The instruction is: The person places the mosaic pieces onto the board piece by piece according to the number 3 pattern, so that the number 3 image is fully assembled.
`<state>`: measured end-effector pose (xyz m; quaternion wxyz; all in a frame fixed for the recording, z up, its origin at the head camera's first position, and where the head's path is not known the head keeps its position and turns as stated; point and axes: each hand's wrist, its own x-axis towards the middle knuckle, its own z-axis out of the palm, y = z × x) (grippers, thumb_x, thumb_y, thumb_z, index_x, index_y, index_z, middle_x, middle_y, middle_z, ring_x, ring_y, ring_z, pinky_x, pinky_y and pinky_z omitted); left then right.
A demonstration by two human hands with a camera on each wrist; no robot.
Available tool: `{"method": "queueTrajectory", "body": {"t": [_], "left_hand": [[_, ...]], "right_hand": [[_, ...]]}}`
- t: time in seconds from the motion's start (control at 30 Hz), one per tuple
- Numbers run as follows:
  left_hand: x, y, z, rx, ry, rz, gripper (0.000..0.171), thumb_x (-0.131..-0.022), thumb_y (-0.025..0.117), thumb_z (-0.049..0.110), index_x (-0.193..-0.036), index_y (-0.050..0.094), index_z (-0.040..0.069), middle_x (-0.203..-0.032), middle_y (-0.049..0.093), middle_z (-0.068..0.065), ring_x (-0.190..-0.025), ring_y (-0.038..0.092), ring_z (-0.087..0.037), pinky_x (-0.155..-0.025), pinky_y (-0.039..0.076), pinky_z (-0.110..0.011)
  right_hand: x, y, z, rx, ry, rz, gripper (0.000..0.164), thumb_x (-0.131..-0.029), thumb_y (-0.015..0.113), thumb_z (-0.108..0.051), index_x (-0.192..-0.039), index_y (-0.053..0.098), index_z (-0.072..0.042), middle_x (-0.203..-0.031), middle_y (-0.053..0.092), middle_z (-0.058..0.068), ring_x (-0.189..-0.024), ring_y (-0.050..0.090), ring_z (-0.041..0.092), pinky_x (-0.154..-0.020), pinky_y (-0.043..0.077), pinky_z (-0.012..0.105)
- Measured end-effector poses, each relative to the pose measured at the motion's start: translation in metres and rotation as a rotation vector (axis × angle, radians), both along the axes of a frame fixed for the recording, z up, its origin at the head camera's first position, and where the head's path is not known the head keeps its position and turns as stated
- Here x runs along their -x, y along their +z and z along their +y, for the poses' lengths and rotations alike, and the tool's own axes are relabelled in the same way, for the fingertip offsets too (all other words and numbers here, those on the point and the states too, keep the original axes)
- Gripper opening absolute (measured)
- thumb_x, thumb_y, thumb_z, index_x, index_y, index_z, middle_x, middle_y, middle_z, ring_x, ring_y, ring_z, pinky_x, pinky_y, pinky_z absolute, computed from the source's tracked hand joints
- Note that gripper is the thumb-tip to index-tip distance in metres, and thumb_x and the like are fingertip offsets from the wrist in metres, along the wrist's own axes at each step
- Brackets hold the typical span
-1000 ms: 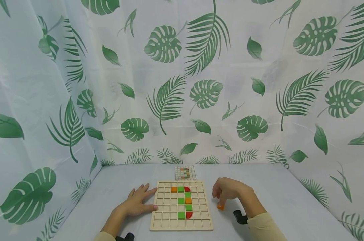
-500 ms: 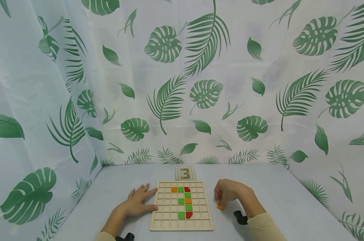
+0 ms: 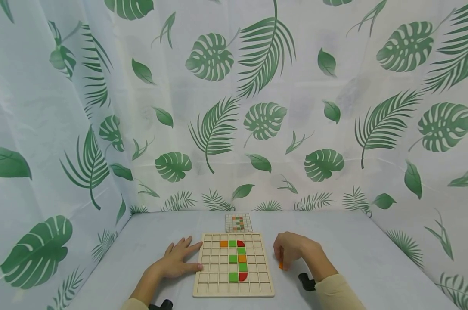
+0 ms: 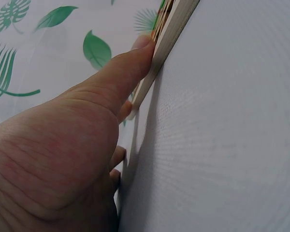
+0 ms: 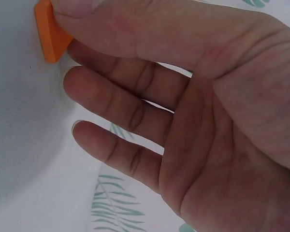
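Observation:
My right hand (image 3: 296, 250) is beside the board's right side, pinching an orange tile (image 5: 49, 38) between thumb and forefinger. In the right wrist view the tile stands tilted on its edge against the white cloth, and the other fingers curve loosely beneath. My left hand (image 3: 175, 260) lies with fingers spread, its thumb and forefinger on the left edge of a wooden grid board (image 3: 214, 287). Set in the board's cells are green tiles (image 3: 233, 258), orange square tiles (image 3: 242, 258) and red rounded tiles (image 3: 243, 276). The left wrist view shows the thumb (image 4: 130, 60) pressing the board's rim.
A small pattern card (image 3: 238, 223) with a coloured grid lies just behind the board. White cloth (image 3: 334, 228) covers the table, and a leaf-printed curtain (image 3: 234, 129) surrounds it at the back and sides. Black wrist-camera mounts (image 3: 306, 282) sit at both wrists.
My right fingers have shifted from touching the flat orange tile to gripping it, and the tile has tipped up. The left hand and the board have stayed still.

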<state>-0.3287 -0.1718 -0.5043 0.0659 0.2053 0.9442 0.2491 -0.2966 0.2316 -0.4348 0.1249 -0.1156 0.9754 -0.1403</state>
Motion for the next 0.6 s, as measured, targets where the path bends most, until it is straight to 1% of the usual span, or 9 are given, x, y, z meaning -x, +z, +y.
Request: {"method": "queueTrajectory", "body": {"t": [0.27, 0.6], "left_hand": [[-0.0014, 0.0021, -0.0001, -0.006, -0.012, 0.0, 0.086, -0.086, 0.072, 0.069, -0.157, 0.049, 0.027, -0.17, 0.028, -0.022, -0.159, 0.015, -0.048, -0.124, 0.002, -0.074], [-0.0009, 0.0013, -0.0008, -0.005, -0.016, 0.001, 0.085, -0.086, 0.071, 0.069, -0.157, 0.048, 0.028, -0.17, 0.028, -0.021, -0.159, 0.014, -0.048, -0.124, 0.002, -0.074]], "right_hand": [[-0.0015, -0.002, -0.0004, -0.045, -0.032, 0.031, 0.032, -0.064, 0.096, 0.0, -0.07, 0.069, -0.017, -0.071, 0.065, -0.004, -0.069, 0.056, 0.016, -0.063, 0.046, 0.032], [0.0003, -0.0021, -0.0016, -0.049, -0.025, 0.015, 0.031, -0.066, 0.095, 0.0, -0.07, 0.069, -0.017, -0.07, 0.065, -0.004, -0.068, 0.056, 0.015, -0.062, 0.046, 0.031]]}}
